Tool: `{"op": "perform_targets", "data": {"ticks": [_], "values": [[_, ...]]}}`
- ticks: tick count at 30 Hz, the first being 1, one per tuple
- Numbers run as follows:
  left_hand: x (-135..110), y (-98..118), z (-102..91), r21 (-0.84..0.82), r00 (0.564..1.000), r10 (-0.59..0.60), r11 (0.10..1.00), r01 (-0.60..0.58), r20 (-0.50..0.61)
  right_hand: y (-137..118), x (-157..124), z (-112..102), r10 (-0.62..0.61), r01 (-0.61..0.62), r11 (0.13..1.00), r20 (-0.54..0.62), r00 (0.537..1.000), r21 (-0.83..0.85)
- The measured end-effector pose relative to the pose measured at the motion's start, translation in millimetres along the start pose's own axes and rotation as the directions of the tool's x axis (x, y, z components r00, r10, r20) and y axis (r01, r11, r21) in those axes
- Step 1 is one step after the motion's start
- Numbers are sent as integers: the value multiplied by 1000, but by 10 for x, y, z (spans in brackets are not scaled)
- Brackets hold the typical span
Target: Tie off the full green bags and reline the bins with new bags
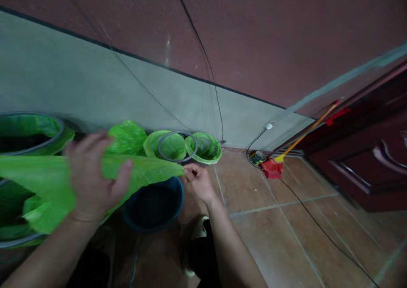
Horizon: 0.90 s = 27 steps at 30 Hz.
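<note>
A bright green plastic bag (143, 169) is stretched out sideways in front of me. My right hand (199, 180) pinches its narrow right end between thumb and fingers. Over the bag's middle is my left hand (95, 173), slightly blurred, fingers extended and thumb apart; whether the palm presses on the plastic I cannot tell. Below the bag, a dark blue bucket (178, 203) stands on the floor, partly covered by the plastic. The bag's left part spreads over a green-lined bin (19, 241) with a grey rim.
Another green-lined bin (60, 131) stands far left. Along the wall are a crumpled green bag (129, 137), two small lined bins (151, 146) (203, 158) and a grey ring (160, 141). A red dustpan (272, 168), yellow-handled broom (299, 139), tin (257, 157) and black cable (311, 218) lie right.
</note>
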<state>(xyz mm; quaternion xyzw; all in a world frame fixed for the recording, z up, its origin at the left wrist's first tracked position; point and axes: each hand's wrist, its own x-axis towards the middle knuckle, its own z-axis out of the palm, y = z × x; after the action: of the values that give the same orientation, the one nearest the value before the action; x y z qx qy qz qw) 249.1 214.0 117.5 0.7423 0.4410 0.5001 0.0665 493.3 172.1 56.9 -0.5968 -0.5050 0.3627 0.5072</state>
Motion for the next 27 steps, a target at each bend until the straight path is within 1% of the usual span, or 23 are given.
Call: {"op": "perform_targets", "data": {"ticks": [1,2,3,4,5,7,9,12,17,20,22,24,26,27], "values": [[-57,34,96,16,990,130,991,-131,49,-26,-4,50,-8,6,999,36,999,32],[-108,65,196,1,958,239,970,-242,159,-56,-11,96,-20,15,998,74,997,62],[-146,87,291,-17,936,277,960,-280,219,-88,-19,135,-36,26,995,108,994,94],[-171,95,373,-25,925,267,963,-270,270,-122,-28,165,-53,36,991,130,990,130],[-181,87,438,-41,920,242,970,-241,307,-156,-35,185,-69,45,985,138,988,168],[-167,39,510,-84,920,170,985,-150,353,-220,-44,197,-79,50,969,112,991,242],[-133,-21,519,-144,907,138,986,-87,397,-273,-45,189,-66,45,950,58,996,308],[-91,-52,487,-205,892,129,978,-42,433,-332,-42,186,-55,48,921,6,998,386],[-69,43,479,-316,877,143,949,11,460,-391,-59,226,-65,59,908,2,998,414],[-68,119,473,-366,859,94,924,113,504,-385,-64,213,-57,69,900,-39,998,431],[-51,156,450,-398,860,33,895,201,509,-363,-63,195,-44,74,891,-77,996,448],[-15,171,411,-442,878,-28,856,269,479,-335,-64,192,-49,65,895,-47,998,442],[32,165,358,-476,890,-82,821,315,448,-307,-72,222,-88,52,912,70,994,407],[54,158,325,-491,893,-104,804,335,437,-295,-80,253,-115,53,922,140,984,383]]}}
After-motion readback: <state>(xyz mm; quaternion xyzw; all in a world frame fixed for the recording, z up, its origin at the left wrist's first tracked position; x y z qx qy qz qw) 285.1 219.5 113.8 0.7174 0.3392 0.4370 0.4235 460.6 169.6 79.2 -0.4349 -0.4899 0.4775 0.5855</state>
